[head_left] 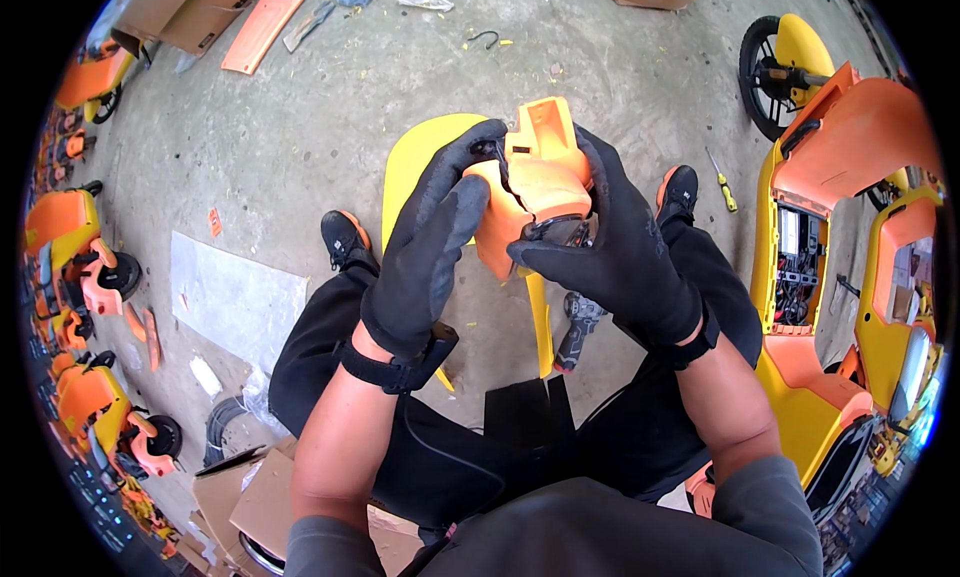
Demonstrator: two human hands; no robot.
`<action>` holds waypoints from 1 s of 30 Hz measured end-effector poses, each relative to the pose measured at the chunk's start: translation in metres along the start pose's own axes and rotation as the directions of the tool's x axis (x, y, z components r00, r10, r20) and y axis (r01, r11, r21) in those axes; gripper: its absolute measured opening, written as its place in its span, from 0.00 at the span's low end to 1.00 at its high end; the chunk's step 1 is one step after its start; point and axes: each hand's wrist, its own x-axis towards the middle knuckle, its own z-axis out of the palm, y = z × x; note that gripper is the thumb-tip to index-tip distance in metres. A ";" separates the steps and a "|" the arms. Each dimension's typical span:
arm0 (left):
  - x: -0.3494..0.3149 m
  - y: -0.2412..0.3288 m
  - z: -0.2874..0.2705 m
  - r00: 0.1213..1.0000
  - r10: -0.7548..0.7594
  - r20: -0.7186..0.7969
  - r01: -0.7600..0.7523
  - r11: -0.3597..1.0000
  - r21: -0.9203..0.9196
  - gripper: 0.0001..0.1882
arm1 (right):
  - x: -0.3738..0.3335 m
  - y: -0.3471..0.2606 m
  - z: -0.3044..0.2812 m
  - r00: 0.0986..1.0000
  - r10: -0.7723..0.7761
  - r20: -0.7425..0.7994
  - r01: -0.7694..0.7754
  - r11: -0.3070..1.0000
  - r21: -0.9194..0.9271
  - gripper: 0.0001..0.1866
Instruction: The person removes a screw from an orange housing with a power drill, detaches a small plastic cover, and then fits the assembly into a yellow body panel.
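- Orange plastic housing (535, 182): held up at the centre of the view, above the person's knees, clasped between both gloved hands.
- Left hand (432, 252): in a black glove, fingers curled over the housing's side at 9 o'clock, gripping it.
- Right hand (625, 247): in a black glove, wrapped round the housing at 3 o'clock, thumb pressing under its lower edge; closed on it.
- Yellow panel (420, 167): lies on the concrete floor (300, 127) directly behind the housing, running down towards 6 o'clock between the person's shoes.
- Power tool (577, 327): rests on the floor at 5 o'clock of the housing, just beside the yellow panel.
- Screwdriver (722, 182): on the floor at 3 o'clock, well apart from the hands.
- Opened orange-and-yellow vehicle (830, 227): stands at 3 o'clock, wiring exposed.
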 end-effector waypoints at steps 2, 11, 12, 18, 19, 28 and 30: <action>0.000 -0.003 -0.001 1.000 0.007 -0.012 -0.007 1.000 -0.002 0.26 | 0.001 -0.003 0.000 1.000 -0.002 0.010 0.002 1.000 0.026 0.46; 0.001 -0.020 -0.004 0.996 -0.064 -0.059 0.056 0.989 -0.140 0.24 | 0.000 0.005 0.007 0.999 0.036 -0.008 -0.034 0.986 0.164 0.42; 0.001 -0.022 -0.005 0.994 -0.088 -0.071 0.075 0.984 -0.161 0.23 | -0.001 0.008 0.005 1.000 0.021 -0.005 -0.021 0.992 0.121 0.41; -0.001 -0.012 0.011 0.977 0.073 -0.198 -0.065 0.997 0.047 0.23 | 0.003 0.005 0.009 0.993 0.119 0.003 -0.114 0.940 0.323 0.36; -0.001 -0.006 0.017 0.960 0.167 -0.223 -0.136 0.979 0.151 0.23 | 0.003 0.003 0.008 0.987 0.157 0.011 -0.151 0.927 0.343 0.35; -0.003 0.001 0.009 0.935 0.346 -0.077 -0.247 0.793 0.557 0.33 | 0.006 0.003 0.010 0.988 0.153 -0.005 -0.135 0.888 0.439 0.31; -0.002 0.003 0.005 0.934 0.352 -0.056 -0.254 0.769 0.587 0.33 | 0.006 0.003 0.010 0.988 0.152 0.007 -0.140 0.888 0.438 0.31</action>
